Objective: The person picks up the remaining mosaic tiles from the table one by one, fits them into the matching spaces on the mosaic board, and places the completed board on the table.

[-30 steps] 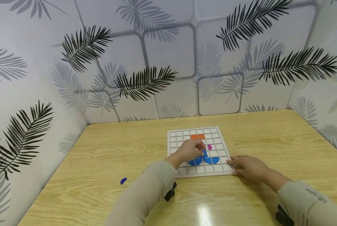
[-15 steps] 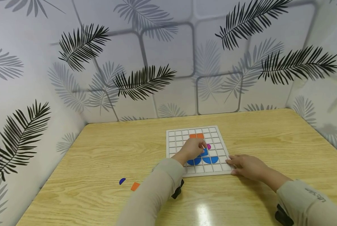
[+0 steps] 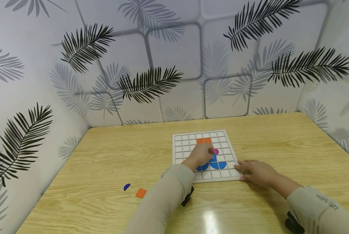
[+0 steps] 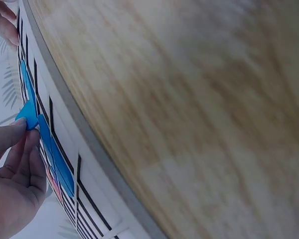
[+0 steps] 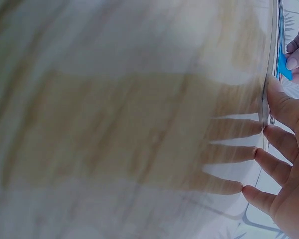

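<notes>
My left hand [image 3: 202, 153] is over the middle of a white grid board [image 3: 215, 175], pinching a small blue piece [image 4: 27, 117] between thumb and fingertips, close above the grid. Right below it lie blue quarter-round pieces [image 3: 218, 165], forming two half-round shapes; the left one is partly covered by the hand. A magenta half-round piece [image 3: 216, 151] sits just beyond the fingertips. Two orange squares [image 3: 203, 140] lie side by side in a farther row. At the board's front right corner rests my right hand [image 3: 257, 174], fingers spread, its thumb touching the edge.
On the wooden table [image 3: 104, 162], left of the board, lie a loose dark blue half-round piece [image 3: 127, 187] and an orange square [image 3: 141, 193] beside my left sleeve [image 3: 168, 191]. A leaf-patterned wall [image 3: 177, 94] stands behind the table.
My left forearm has shifted a little to the right, uncovering the loose orange square on the table. The left hand stays over the same part of the grid; the right hand has not moved.
</notes>
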Demonstrator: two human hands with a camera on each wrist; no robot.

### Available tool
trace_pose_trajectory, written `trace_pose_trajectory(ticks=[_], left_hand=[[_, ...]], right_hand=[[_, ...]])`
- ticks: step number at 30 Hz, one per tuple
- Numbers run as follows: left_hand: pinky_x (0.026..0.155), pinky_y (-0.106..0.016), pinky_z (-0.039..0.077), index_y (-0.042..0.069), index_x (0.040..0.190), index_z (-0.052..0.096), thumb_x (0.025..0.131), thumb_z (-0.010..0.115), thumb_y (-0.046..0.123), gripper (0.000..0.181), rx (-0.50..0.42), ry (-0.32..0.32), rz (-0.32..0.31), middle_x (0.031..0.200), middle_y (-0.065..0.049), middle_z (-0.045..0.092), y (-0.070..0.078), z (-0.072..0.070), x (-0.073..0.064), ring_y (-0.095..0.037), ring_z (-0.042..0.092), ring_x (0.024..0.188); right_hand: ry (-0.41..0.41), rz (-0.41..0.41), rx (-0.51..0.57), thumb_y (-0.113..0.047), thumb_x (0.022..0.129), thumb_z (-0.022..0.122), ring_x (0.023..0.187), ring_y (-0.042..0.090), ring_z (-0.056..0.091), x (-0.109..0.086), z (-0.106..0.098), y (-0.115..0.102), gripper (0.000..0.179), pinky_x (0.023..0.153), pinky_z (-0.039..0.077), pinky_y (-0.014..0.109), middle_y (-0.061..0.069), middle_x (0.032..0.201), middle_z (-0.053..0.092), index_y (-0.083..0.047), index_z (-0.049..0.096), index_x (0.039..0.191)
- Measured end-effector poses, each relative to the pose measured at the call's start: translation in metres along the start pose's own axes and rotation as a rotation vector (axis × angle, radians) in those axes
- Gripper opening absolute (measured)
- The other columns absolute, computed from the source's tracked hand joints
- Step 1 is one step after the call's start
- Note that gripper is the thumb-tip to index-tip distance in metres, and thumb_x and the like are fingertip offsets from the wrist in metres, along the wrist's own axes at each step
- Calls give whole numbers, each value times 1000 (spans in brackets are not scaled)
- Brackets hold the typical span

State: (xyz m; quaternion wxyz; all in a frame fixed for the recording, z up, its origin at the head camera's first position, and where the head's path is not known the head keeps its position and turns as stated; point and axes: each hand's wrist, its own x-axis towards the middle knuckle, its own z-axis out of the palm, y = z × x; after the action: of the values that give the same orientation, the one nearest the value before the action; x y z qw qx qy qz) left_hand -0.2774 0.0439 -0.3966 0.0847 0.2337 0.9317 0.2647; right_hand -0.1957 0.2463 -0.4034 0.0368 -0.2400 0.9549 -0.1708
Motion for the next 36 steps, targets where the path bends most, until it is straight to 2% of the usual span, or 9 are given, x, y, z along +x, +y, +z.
trace_pose_trajectory(ticks=[6,16,23,28,36], left_hand=[[62,-17,38,9,84,62,78,62,7,6,55,0,-25,72,4,53,4,0,-1,-8,47,69],[71,-19,40,8,88,63,80,61,11,9,120,-15,-38,83,2,59,7,2,-1,-10,52,81],[73,-19,40,9,87,64,81,59,10,8,166,-28,-37,83,3,59,7,2,0,-9,51,81],[71,-19,41,9,84,65,82,57,9,8,159,-30,-38,80,3,58,9,0,-1,-9,51,79],[72,-19,41,8,93,63,80,60,11,14,176,-25,-22,87,2,60,8,-1,-2,-10,53,83]], right_hand=[[9,-8,-12,-26,79,61,109,40,41,0,0,-1,42,84,33,50,20,120,47,-2,57,112],[15,-17,4,-25,79,61,108,41,41,0,0,0,42,84,34,50,21,120,46,-1,57,112],[27,-32,-6,-24,78,62,107,40,42,0,1,0,42,84,34,50,21,119,47,0,57,111],[40,-41,-6,-24,77,62,107,41,42,0,-1,-1,41,83,34,50,22,118,47,0,57,111],[37,-38,-6,-24,78,62,107,41,42,0,0,0,40,84,33,50,21,117,48,-1,58,110]])
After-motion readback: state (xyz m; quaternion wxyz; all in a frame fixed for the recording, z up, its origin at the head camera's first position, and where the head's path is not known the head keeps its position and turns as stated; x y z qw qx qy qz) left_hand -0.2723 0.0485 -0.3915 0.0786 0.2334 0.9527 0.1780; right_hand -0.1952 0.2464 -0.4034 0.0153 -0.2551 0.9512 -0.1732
